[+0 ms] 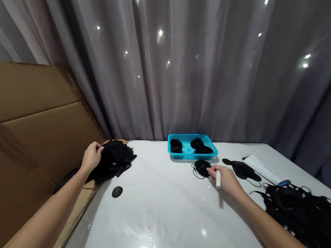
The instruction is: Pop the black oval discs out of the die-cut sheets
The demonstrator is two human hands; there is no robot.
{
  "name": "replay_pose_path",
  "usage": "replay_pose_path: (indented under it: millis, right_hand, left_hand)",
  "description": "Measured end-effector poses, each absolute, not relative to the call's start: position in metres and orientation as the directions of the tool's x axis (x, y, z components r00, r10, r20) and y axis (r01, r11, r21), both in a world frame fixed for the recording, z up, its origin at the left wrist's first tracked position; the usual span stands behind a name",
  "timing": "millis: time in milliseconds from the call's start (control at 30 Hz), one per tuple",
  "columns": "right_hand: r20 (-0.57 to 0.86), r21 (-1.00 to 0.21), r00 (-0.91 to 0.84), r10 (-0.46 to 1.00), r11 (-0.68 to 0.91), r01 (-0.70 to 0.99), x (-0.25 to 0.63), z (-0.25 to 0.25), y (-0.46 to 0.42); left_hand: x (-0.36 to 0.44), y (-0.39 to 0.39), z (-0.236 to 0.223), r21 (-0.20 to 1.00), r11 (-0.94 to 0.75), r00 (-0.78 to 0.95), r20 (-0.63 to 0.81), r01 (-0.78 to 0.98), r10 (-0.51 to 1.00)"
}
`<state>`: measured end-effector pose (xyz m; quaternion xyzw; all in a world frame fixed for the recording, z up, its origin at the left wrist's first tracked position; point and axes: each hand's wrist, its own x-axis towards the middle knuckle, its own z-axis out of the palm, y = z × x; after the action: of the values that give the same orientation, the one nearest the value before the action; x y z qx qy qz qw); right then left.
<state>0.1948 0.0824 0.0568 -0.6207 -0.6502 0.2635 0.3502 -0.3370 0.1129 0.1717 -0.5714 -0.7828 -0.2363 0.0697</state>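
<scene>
My left hand (91, 156) is closed on the edge of a heap of black fabric pieces (114, 159) at the table's left side. My right hand (225, 178) grips a small white stick-like object (218, 179) and rests on the white table (163, 218). Its fingertips touch a black piece with thin loops (201, 168) lying just in front of the blue basket (193, 155). The basket holds a few black pieces.
A small black oval pad (117, 191) lies alone at left centre. A black eye-mask shape (241, 169), a white paper strip (265, 170) and a big tangle of black looped pieces (305, 212) lie at right. Cardboard sheets (22, 126) lean at left; grey curtains hang behind.
</scene>
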Motion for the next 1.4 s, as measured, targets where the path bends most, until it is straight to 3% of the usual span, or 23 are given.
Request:
replay_pose_path:
  millis: [100,167,267,400,467,533,600,700,933,1200,1400]
  right_hand:
    - [0.156,-0.812,0.008,0.988,0.124,0.571,0.181,0.064,0.078]
    - [0.160,-0.841,0.018,0.987,0.127,0.525,0.172,0.068,0.078]
    - [0.201,-0.870,0.025,0.979,0.167,0.465,0.160,0.074,0.079]
    - [0.264,-0.864,-0.073,0.962,0.269,0.426,0.148,0.082,0.072]
    - [0.265,-0.866,-0.188,0.946,0.320,0.385,0.143,0.084,0.063]
    - [0.249,-0.860,-0.332,0.910,0.365,0.356,0.138,0.083,0.051]
    - [0.199,-0.831,-0.466,0.862,0.400,0.386,0.132,0.078,0.036]
    - [0.108,-0.764,-0.582,0.806,0.442,0.471,0.122,0.064,0.014]
    - [0.042,-0.741,-0.423,0.905,0.312,0.595,0.110,0.039,-0.006]
    - [0.069,-0.691,-0.407,0.911,0.338,0.640,0.110,0.034,-0.002]
    - [0.117,-0.661,-0.365,0.924,0.347,0.666,0.120,0.042,0.005]
  left_hand:
    - [-0.299,0.096,0.177,0.248,0.055,-0.181,0.520,0.967,0.835]
    - [-0.258,0.072,0.169,0.192,-0.124,0.000,0.540,0.974,0.841]
    - [-0.188,0.016,0.145,0.127,-0.453,0.364,0.424,0.883,0.829]
    - [-0.134,-0.059,0.119,0.139,-0.754,0.741,0.139,0.642,0.657]
    - [-0.141,-0.071,0.109,0.175,-0.733,0.732,0.084,0.657,0.676]
    - [-0.166,-0.063,0.095,0.172,-0.668,0.655,0.133,0.724,0.744]
    - [-0.199,-0.045,0.079,0.131,-0.574,0.545,0.199,0.809,0.814]
    - [-0.238,-0.021,0.064,0.111,-0.527,0.510,0.151,0.843,0.847]
    - [-0.251,-0.032,0.063,0.087,-0.617,0.613,0.073,0.782,0.787]
    - [-0.261,-0.024,0.052,0.107,-0.540,0.510,0.219,0.835,0.832]
    - [-0.271,0.008,0.086,0.131,-0.409,0.343,0.353,0.903,0.871]
